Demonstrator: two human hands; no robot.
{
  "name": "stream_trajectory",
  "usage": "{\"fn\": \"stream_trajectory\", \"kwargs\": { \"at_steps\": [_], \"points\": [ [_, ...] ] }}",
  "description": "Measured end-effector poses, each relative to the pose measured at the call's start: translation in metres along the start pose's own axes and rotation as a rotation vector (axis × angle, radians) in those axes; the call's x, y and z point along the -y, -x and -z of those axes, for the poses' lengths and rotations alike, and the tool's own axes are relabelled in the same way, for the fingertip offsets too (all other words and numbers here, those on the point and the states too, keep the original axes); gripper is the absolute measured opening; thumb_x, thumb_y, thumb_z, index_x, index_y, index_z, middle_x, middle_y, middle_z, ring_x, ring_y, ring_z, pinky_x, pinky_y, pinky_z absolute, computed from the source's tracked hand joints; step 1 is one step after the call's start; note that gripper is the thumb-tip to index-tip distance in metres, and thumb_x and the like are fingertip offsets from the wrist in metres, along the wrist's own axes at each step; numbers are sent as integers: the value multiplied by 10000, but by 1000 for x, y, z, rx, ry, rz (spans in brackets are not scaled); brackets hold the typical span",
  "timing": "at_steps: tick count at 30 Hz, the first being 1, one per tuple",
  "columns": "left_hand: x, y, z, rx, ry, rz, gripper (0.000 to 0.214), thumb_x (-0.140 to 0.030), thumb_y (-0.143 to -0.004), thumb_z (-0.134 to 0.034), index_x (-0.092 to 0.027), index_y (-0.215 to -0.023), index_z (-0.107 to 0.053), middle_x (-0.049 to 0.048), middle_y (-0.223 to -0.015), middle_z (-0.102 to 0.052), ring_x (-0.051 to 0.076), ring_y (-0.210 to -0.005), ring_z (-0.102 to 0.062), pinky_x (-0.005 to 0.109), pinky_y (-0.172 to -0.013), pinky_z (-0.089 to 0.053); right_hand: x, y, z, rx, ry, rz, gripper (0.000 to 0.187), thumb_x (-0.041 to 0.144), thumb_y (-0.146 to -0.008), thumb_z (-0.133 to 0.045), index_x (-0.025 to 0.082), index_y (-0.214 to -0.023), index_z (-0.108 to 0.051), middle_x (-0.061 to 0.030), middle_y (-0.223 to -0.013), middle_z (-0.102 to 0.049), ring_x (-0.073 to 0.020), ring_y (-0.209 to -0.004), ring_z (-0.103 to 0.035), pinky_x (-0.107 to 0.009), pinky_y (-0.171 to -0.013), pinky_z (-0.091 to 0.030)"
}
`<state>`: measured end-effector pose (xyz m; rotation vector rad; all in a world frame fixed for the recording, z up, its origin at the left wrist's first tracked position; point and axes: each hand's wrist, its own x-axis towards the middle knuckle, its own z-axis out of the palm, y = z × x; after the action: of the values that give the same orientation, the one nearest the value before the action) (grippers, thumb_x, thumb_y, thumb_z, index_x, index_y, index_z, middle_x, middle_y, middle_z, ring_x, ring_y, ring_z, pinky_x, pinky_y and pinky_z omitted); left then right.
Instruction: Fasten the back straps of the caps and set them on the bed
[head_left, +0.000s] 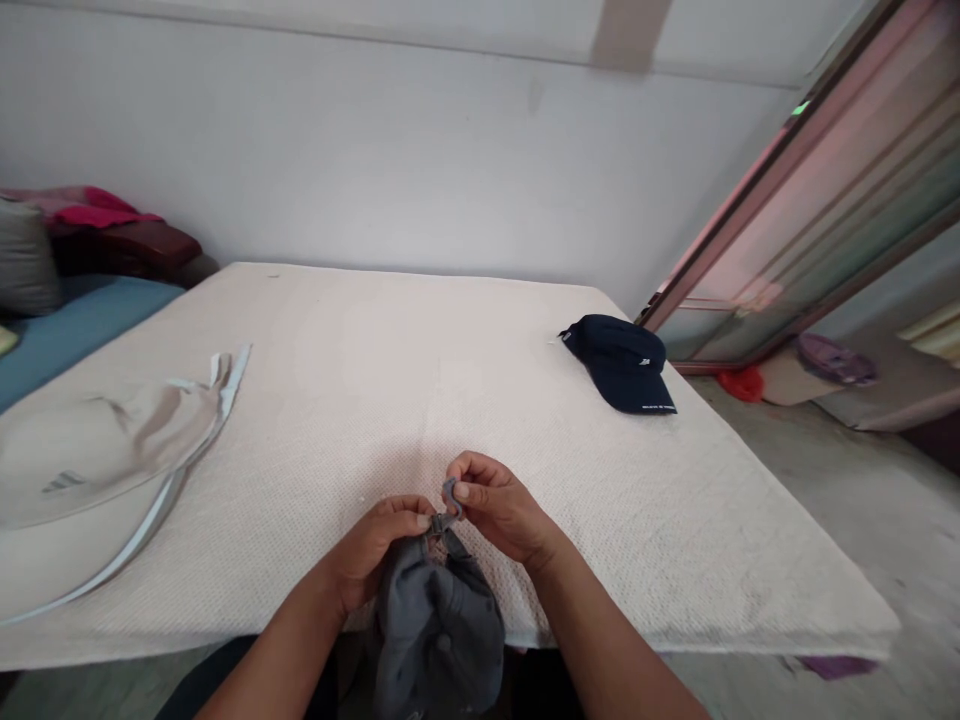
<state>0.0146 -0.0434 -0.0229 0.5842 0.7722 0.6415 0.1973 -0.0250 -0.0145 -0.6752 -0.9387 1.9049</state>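
Two hands meet at the near edge of the white mattress [420,380], left hand [379,550] and right hand [499,505] both pinched tight on the strap buckle [448,512] of a grey cap [439,630] hanging over that edge. Toward its far right lies a navy cap [622,365], white lettering unreadable; at its left, a beige hat [90,460] with a three-bar logo.

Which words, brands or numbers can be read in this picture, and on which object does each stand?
No text is legible.
navy cap: white print on the brim edge, too small to read.
beige cap: a grey striped logo, blurred, no letters.
grey cap: no text shows.
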Motion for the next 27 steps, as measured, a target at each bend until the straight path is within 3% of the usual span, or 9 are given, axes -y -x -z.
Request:
{"fn": "stream_trajectory", "kwargs": {
  "at_steps": [5,13,27],
  "points": [
    [-3,2,-1,62,7,12,81,-120,-632,-631,-123,-712,-621,57,-658,-658,127,-560,-577,227,-560,-426,-4,1,3,-9,75,-81,179,253,-687,-751,158,-757,-617,22,-643,-555,-85,-579,-479,-228,-569,-344],
    [2,-2,-3,-92,-124,-3,136,-181,-685,-694,-151,-717,-566,-11,-590,-601,76,-473,-510,190,-495,-373,-7,2,8,0,200,-72,107,223,-728,-702,145,-759,-636,32,-642,-531,-73,-576,-437,-219,-571,-327],
    [9,-7,2,-92,-166,-12,147,-204,-677,-725,-133,-726,-606,14,-630,-638,84,-514,-540,191,-521,-395,-6,3,9,3,355,-127,101,104,-650,-624,151,-739,-620,23,-694,-585,-86,-617,-518,-223,-593,-380]
  ]
}}
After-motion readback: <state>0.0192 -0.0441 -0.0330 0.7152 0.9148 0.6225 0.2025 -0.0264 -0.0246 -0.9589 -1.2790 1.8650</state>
